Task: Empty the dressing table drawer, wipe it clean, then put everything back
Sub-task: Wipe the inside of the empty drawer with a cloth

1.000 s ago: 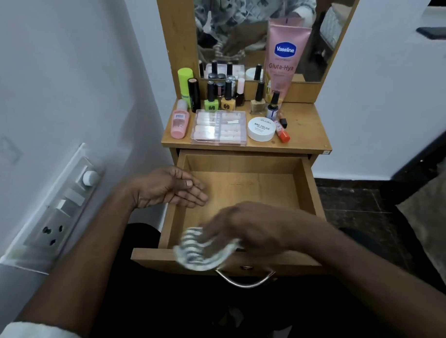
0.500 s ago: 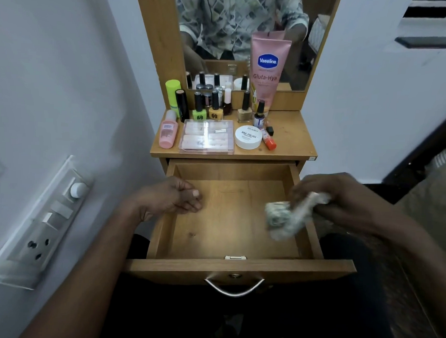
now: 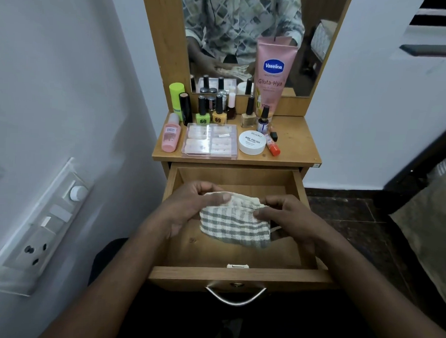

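Two hands (image 3: 187,208) (image 3: 288,219) pinching grey-and-cream checked cloth (image 3: 235,225), over open drawer (image 3: 238,274)

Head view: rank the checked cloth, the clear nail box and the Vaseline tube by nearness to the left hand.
1. checked cloth, pinched by the left hand over the drawer.
2. clear nail box, front left of the tabletop.
3. Vaseline tube, standing at the back, right of centre.

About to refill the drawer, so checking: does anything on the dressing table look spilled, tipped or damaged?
Nothing spilled or broken. The small orange-capped tube lies on its side beside the white tub, and the pink bottle at the left edge seems to lie flat too; the polish bottles stand upright.
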### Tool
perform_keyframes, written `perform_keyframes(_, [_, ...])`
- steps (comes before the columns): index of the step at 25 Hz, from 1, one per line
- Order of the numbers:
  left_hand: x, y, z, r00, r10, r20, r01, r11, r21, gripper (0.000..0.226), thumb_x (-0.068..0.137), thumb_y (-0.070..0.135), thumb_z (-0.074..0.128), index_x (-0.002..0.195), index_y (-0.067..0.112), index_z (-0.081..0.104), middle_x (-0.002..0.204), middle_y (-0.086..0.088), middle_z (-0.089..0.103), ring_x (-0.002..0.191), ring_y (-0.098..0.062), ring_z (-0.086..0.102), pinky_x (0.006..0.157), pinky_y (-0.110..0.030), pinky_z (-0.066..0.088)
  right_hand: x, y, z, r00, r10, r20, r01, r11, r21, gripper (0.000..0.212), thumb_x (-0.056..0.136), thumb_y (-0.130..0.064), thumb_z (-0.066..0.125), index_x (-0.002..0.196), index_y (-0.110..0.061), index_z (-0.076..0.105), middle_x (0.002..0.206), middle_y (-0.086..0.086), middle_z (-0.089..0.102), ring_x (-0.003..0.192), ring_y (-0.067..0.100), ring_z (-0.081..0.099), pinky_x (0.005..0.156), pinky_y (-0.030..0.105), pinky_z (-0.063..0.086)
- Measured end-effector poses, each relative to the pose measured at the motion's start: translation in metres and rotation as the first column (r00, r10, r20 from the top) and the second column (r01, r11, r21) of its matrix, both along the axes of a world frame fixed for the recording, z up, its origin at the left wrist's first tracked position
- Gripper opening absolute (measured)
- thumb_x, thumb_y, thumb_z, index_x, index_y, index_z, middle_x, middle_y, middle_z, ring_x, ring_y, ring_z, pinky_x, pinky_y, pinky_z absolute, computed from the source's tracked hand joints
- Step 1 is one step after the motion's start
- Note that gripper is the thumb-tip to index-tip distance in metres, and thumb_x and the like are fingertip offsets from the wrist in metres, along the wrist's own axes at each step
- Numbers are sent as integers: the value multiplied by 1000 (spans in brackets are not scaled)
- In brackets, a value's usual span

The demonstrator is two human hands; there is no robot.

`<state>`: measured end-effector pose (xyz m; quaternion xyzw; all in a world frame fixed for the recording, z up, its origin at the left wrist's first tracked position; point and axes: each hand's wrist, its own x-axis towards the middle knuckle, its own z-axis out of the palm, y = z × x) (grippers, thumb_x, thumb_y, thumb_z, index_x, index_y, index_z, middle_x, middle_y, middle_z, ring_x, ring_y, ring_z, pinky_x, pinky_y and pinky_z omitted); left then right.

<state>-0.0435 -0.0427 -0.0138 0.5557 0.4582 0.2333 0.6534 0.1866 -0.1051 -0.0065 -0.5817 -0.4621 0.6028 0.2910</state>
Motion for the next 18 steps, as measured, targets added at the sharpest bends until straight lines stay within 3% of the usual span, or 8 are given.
perform_keyframes(2, [2, -2, 2, 972, 97, 214, -43, 969, -243, 50, 91, 45, 57, 113, 1, 70, 113, -19, 71, 99, -28, 71, 81, -35, 60, -3, -1, -2, 987, -96, -131, 97, 995, -1, 22, 92, -2, 58, 110, -9, 68, 104, 12, 74, 86, 23, 72, 68, 35, 58])
perform_keyframes(4, [0, -4, 5, 944, 59, 326, 46, 952, -304, 51, 86, 39, 62, 119, 0, 66, 120, -23, 67, 107, -31, 68, 83, -37, 60, -8, 2, -4, 956, -198, -217, 198, 980, -22, 33, 88, 8, 52, 112, -10, 66, 108, 13, 73, 91, 27, 71, 73, 40, 56])
perform_keyframes(7, [3, -7, 3, 968, -40, 249, 91, 976, -199, 41, 79, 4, 75, 119, 0, 66, 118, -23, 68, 100, -29, 70, 82, -34, 60, -9, 3, -7, 927, -262, -270, 253, 965, -67, 38, 84, 10, 51, 114, -9, 64, 111, 15, 70, 93, 27, 70, 72, 37, 57])
perform_keyframes(11, [10, -8, -4, 982, 47, 183, -25, 992, -121, 36, 80, 9, 75, 114, 0, 66, 109, -20, 72, 95, -30, 71, 80, -35, 59, -10, -8, 1, 969, -78, -233, 61, 995, -79, 30, 84, -3, 68, 114, -5, 67, 106, 15, 74, 96, 30, 71, 80, 39, 57])
perform_keyframes(13, [12, -5, -3, 981, 103, 165, -92, 993, -74, 40, 81, 25, 74, 115, 6, 65, 109, -15, 73, 100, -28, 71, 86, -38, 59, 2, -2, 21, 960, -198, -198, 220, 971, 93, 25, 83, 3, 65, 107, -5, 70, 98, 14, 75, 91, 32, 71, 76, 38, 58])
perform_keyframes(14, [12, -2, -3, 983, 119, 141, -113, 992, -49, 42, 80, 31, 72, 117, 11, 65, 108, -13, 73, 102, -27, 71, 89, -39, 58, 12, 3, 34, 932, -306, -193, 344, 915, 212, 23, 83, 6, 64, 102, -5, 71, 93, 12, 76, 86, 30, 72, 70, 34, 58])
perform_keyframes(16, [10, 1, -2, 989, 136, 57, -135, 991, -22, 43, 79, 39, 72, 116, 16, 65, 106, -11, 73, 100, -24, 72, 88, -38, 58, 32, 15, 62, 843, -524, -121, 512, 716, 475, 21, 83, 3, 63, 98, -9, 71, 86, 5, 76, 76, 16, 73, 59, 26, 56])
perform_keyframes(18, [6, 2, -8, 989, 146, -21, -146, 989, -13, 39, 81, 39, 75, 113, 18, 68, 103, -11, 73, 94, -23, 73, 85, -36, 59, 51, 36, 76, 708, -700, 93, 403, 509, 761, 18, 84, -6, 64, 98, -14, 71, 83, -3, 73, 66, 3, 67, 54, 17, 52])
